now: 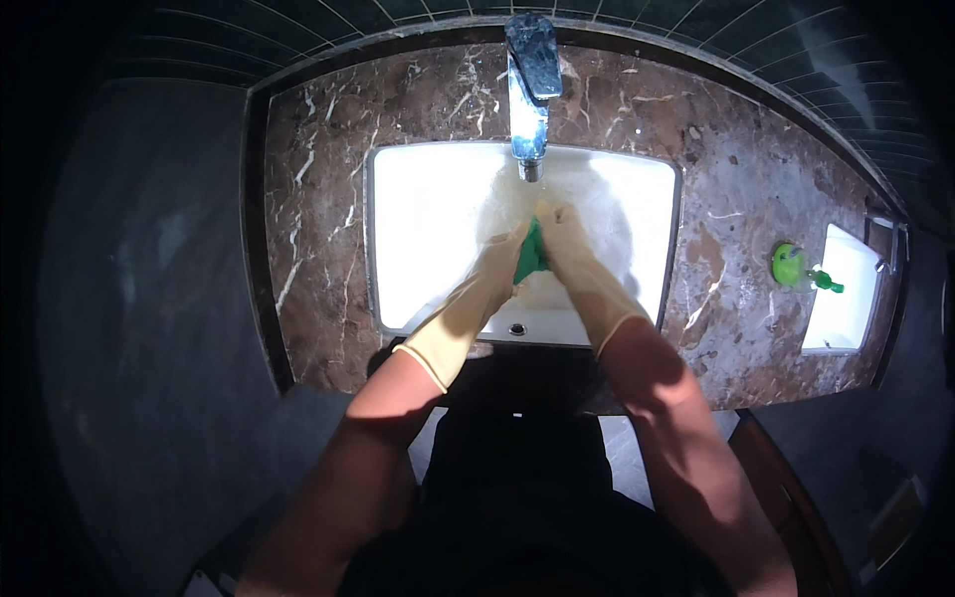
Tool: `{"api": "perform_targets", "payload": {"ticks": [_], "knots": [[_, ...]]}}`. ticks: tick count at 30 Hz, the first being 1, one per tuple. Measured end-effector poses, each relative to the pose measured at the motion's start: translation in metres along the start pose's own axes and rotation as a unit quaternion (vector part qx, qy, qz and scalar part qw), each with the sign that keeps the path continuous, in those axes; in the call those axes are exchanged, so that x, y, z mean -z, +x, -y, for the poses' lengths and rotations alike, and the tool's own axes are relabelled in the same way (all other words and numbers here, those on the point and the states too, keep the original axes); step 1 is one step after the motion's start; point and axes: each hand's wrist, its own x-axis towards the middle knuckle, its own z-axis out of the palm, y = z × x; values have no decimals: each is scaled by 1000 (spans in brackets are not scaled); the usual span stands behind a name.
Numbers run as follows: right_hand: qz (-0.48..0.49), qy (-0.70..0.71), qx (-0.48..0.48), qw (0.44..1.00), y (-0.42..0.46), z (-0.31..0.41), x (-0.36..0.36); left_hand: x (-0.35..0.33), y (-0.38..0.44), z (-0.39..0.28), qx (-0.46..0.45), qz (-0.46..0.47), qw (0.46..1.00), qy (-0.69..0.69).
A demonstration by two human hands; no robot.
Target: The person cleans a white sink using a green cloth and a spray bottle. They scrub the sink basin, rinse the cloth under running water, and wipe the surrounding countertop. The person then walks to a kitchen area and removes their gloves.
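Observation:
Both my hands wear cream rubber gloves and are inside a white rectangular sink basin (425,216), below the spout of a chrome faucet (529,130). Between them is a bunched green cloth (530,257). My left hand (511,242) grips the cloth from its left side. On the other side, my right hand (559,227) is closed against it, with the fingers near the spout. The gloves partly cover the cloth, and my fingertips are hard to make out. Near the basin's front wall sits a small round overflow hole (517,329).
Brown marbled stone countertop (321,224) surrounds the basin, with a dark raised edge at the back and left. To the right stands a green pump bottle (789,264). Beyond it lies a smaller white basin or tray (839,306). Dark tiled wall (418,9) rises behind.

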Motion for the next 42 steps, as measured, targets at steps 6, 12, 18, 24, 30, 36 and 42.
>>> {"api": "perform_targets", "payload": {"ticks": [6, 12, 18, 24, 30, 36, 42], "knots": [[-249, -75, 138, 956, 12, -14, 13, 63, 51, 46, -45, -104, 974, -195], [82, 81, -70, 991, -40, 16, -32, 18, 65, 41, -78, 86, 892, -436], [83, 279, -26, 956, -65, 33, -15, 10, 36, 19, -113, 62, 959, -254], [-75, -105, 244, 961, -85, 17, -42, 12, 15, -6, 1, 153, 913, -378], [-21, 80, 53, 995, -34, 20, -24, -15, 29, 31, -143, -11, 986, -90], [113, 99, -17, 988, -62, 1, -5, 54, 73, 5, 24, -57, 996, -67], [9, 259, -68, 963, -19, 11, 0, 26, 50, 32, -95, 24, 952, -289]]}}
